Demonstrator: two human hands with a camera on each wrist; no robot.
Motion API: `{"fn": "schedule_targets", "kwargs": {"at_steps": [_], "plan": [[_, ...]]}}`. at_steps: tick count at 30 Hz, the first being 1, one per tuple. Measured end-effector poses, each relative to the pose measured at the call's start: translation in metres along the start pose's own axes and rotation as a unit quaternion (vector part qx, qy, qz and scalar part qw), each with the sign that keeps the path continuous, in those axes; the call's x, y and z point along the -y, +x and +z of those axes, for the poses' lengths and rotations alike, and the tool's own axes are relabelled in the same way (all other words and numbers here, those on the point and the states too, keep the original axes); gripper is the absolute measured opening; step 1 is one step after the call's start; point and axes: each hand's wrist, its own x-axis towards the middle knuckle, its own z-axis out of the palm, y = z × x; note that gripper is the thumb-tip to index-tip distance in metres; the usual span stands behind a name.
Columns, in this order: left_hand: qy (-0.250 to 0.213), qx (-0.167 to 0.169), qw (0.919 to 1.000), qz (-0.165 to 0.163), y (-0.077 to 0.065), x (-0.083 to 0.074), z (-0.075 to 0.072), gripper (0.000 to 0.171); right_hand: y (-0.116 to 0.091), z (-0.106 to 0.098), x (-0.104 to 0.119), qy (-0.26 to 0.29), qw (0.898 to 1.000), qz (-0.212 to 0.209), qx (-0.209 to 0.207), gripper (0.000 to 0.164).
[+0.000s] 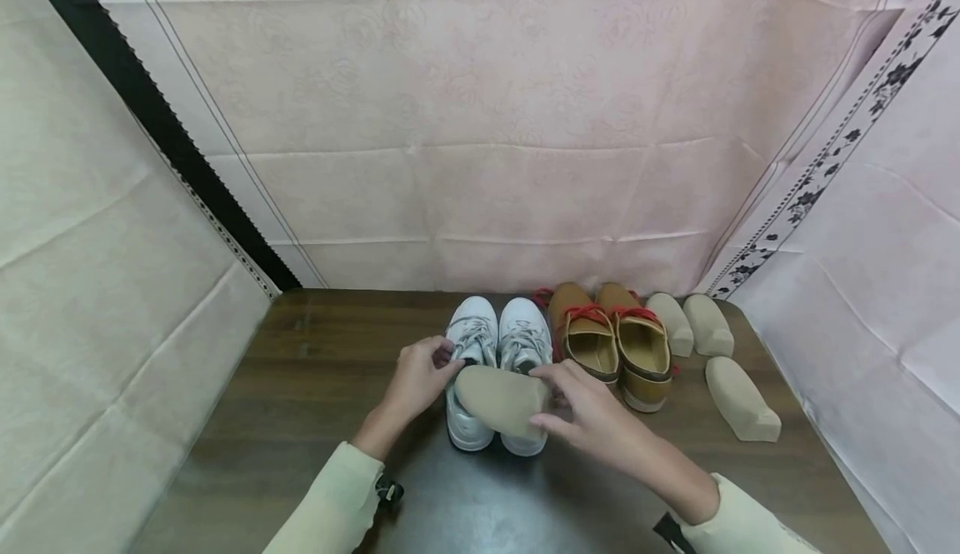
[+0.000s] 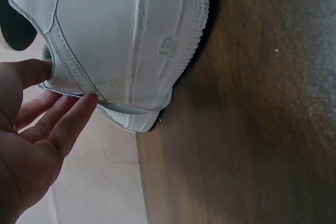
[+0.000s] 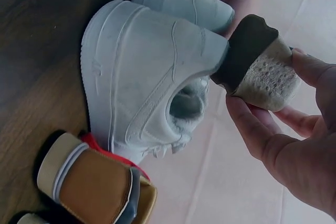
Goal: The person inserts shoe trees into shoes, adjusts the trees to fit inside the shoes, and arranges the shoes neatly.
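A pair of white lace-up sneakers stands side by side, toes toward the back wall: the left sneaker (image 1: 468,431) and the right sneaker (image 1: 523,321). My left hand (image 1: 417,377) pinches the left sneaker's upper near the laces, thumb and fingers at the opening's edge (image 2: 44,85). In my right hand (image 1: 592,411) is a beige, rounded shoe insert (image 1: 498,400), gripped by its blocky end between thumb and fingers. It hangs over both sneakers and hides their openings in the head view. A pitted, pale end face of the insert (image 3: 268,82) shows in the right wrist view.
Brown shoes (image 1: 645,366) with red laces stand right of the sneakers. Three more beige inserts (image 1: 742,400) lie farther right on the dark wooden tabletop (image 1: 300,437). Pale patterned cloth (image 1: 480,121) hangs behind and along both sides.
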Motion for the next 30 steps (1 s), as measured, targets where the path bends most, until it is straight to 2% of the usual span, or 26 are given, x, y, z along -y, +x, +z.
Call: {"fn": "schedule_targets", "kwargs": {"at_steps": [9, 15, 18, 24, 30], "plan": [[-0.014, -0.009, 0.9999, 0.001, 0.000, 0.001, 0.001, 0.016, 0.006, 0.011, 0.005, -0.040, 0.999, -0.006, 0.002, 0.051], [-0.021, -0.010, 0.9997, -0.002, 0.000, 0.001, 0.001, 0.017, 0.011, 0.014, 0.017, -0.110, 0.994, -0.008, -0.010, 0.051], [-0.018, -0.012, 0.9998, -0.005, 0.000, 0.001, 0.001, 0.017, 0.017, 0.014, 0.025, -0.129, 0.992, 0.008, 0.004, 0.051], [-0.011, -0.016, 0.9998, 0.005, 0.000, 0.003, 0.002, 0.016, 0.028, 0.013, 0.039, -0.123, 0.988, 0.072, 0.054, 0.050], [-0.004, -0.034, 0.9989, 0.031, 0.000, 0.003, 0.002, 0.013, 0.038, 0.015, 0.049, -0.150, 0.983, 0.087, 0.060, 0.046]]}}
